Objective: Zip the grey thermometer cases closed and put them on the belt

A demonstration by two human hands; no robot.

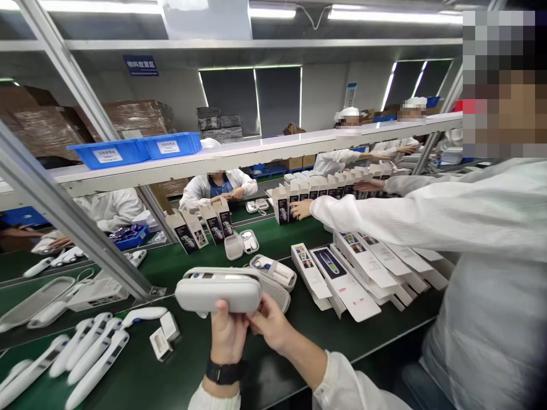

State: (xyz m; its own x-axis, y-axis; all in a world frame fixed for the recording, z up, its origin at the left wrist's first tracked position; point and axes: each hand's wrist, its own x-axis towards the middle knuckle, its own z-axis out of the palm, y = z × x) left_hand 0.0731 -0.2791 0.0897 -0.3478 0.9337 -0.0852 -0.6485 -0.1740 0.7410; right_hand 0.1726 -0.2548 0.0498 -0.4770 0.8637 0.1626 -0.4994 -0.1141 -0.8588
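Observation:
A light grey zip case [217, 295] is held up over the green conveyor belt, its lid slightly parted along the front. Through the gap shows part of a white device [209, 275]. My left hand [228, 333] supports the case from below, thumb on its near side. At the right end of the case, my right hand [271, 323] has its fingers pinched together; whether they hold the zip pull is hidden. Just behind lies an open case [276, 272] with a white device in it. Left of my hands are several white handheld devices [92, 350] and small white boxes [164, 335].
Flattened printed cartons [342, 279] overlap on the right, beside a co-worker's sleeve [376, 216] reaching across. Standing open boxes [282, 205] line the belt's far side. A metal post [85, 210] rises at left, and blue bins [137, 150] sit on the shelf above.

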